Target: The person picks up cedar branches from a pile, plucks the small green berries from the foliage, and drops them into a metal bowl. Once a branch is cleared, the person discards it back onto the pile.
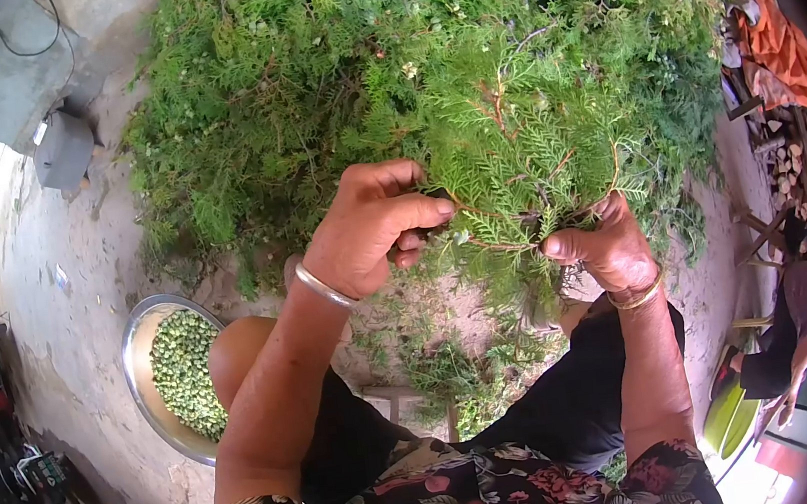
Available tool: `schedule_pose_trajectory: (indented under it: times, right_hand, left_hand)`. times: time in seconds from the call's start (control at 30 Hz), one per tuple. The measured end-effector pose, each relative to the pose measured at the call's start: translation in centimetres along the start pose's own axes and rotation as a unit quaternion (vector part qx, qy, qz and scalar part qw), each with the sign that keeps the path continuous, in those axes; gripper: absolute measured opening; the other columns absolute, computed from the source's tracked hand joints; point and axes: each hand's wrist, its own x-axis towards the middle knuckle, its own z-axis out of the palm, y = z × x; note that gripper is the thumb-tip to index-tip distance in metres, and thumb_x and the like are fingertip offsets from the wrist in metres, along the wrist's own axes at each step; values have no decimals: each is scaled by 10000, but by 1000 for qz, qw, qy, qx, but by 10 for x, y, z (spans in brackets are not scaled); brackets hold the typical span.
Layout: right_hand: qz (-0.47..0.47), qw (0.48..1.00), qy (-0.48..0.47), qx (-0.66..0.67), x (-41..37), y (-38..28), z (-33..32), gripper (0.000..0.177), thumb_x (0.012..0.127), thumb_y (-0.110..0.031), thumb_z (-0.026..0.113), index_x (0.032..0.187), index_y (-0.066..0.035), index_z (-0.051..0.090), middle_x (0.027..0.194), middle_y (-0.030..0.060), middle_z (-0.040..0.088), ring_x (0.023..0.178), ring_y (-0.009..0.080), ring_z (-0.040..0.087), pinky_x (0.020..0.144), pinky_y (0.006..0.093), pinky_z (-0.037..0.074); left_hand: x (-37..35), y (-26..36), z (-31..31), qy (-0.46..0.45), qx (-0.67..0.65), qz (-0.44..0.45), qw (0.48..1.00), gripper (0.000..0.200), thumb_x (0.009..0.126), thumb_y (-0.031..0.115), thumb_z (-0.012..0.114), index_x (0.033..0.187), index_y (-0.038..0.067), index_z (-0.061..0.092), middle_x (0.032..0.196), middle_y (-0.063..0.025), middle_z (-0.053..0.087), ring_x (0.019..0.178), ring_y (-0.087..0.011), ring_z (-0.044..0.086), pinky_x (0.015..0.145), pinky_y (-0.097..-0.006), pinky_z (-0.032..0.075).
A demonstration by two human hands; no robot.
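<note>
In the head view my right hand [610, 252] is closed round the stem of a leafy arborvitae branch [533, 155], thumb on the near side. The branch fans out upward and to the left, with flat green sprays and reddish-brown twigs. At its left edge is my left hand [370, 226], fingers curled and thumb against a twig; what lies between the fingertips is hidden. A small pale green cone [463, 237] shows just right of those fingers. To the left of my knee, a metal basin [143, 385] holds many small green cones [187, 374].
A large heap of cut evergreen branches [256, 119] lies ahead. Loose sprigs [448, 367] litter the floor between my legs. A grey object [64, 150] stands at left. At right are orange cloth [780, 50], stacked firewood [788, 169] and another person [805, 324].
</note>
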Motion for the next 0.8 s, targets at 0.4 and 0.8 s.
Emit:
schedule_pose_trajectory:
  times: [0.4,0.8]
  right_hand:
    - [47,998,-15,24,-5,-6,-2,293,704,16,741,975,-35,641,841,6,657,743,87,573,673,252,478]
    - [20,992,-39,-117,2,4,1,226,676,-29,771,869,-31,653,761,-35,628,682,52,515,642,227,425]
  left_hand:
    - [1,0,-1,2,93,-2,996,41,780,1,590,775,-39,583,621,-7,498,440,-47,398,374,-226,281]
    - [21,-18,-14,179,449,294,825,66,752,-65,521,698,-46,555,558,11,492,494,-59,469,436,-228,366]
